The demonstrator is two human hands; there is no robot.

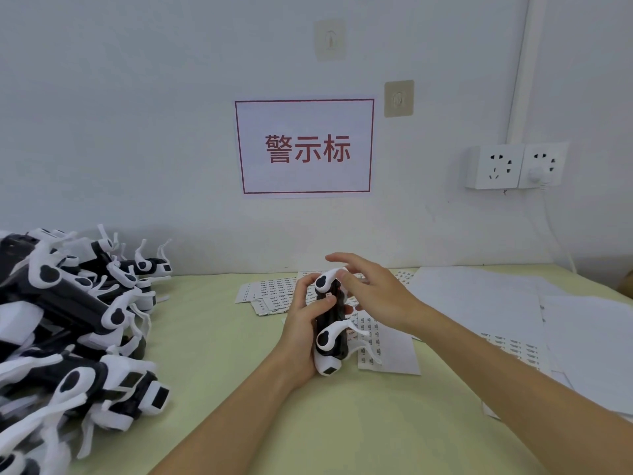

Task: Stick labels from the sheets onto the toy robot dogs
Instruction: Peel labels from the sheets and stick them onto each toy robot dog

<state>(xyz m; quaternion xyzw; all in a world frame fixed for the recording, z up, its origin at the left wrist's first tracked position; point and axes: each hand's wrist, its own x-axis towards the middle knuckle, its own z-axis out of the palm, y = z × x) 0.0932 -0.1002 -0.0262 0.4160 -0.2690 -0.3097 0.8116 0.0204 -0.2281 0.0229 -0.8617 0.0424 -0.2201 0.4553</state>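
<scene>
At frame centre, your left hand [303,323] grips the black-and-white plastic toy robot dog [329,323]; right hand [368,289] fingers relaxed, touching it. Light, rigid — hold the body, not the thin legs.

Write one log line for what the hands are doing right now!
left hand: grips toy robot dog | right hand: fingers spread, touching its top side | label sheets: flat on table behind | unlabelled-or-not: cannot tell
</scene>
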